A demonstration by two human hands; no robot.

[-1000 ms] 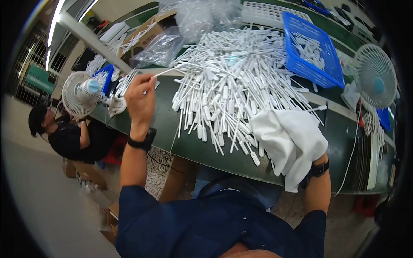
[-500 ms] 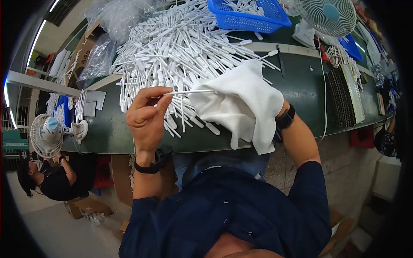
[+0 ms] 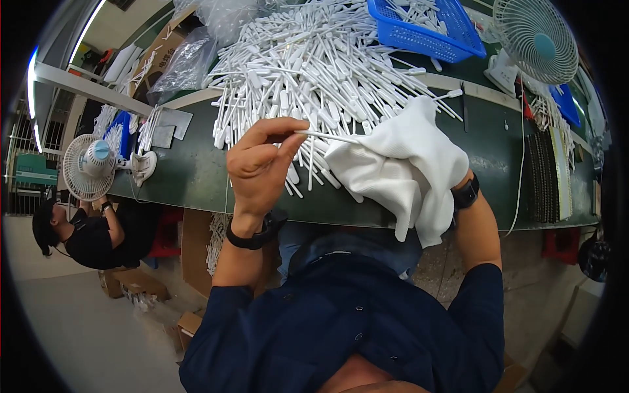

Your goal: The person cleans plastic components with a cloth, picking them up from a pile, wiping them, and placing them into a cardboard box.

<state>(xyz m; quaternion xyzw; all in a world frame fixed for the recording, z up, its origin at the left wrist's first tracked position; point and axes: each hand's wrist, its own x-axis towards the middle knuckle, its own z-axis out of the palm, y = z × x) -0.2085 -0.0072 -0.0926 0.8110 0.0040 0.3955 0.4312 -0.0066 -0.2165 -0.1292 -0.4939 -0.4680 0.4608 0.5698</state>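
Stick (image 3: 325,137) pinched by left hand (image 3: 261,165) fingertips; right hand (image 3: 429,177) hidden under cloth (image 3: 400,167), fingers untellable. Thin stick risks being bent if gripped hard.

sticks (image 3: 314,59) on table (image 3: 190,177), basket (image 3: 426,29) behind

A blue basket (image 3: 426,29) stands near the far edge of the dark green tabletop (image 3: 190,177), with white plastic sticks lying in it. A white fan (image 3: 534,42) stands just beside it toward the right end. A second, smaller fan (image 3: 92,167) stands at the left end of the tabletop. Clear plastic bags (image 3: 187,59) lie at the far left corner beside a cardboard box (image 3: 157,49). Another person in a black shirt (image 3: 88,239) sits below the left end.
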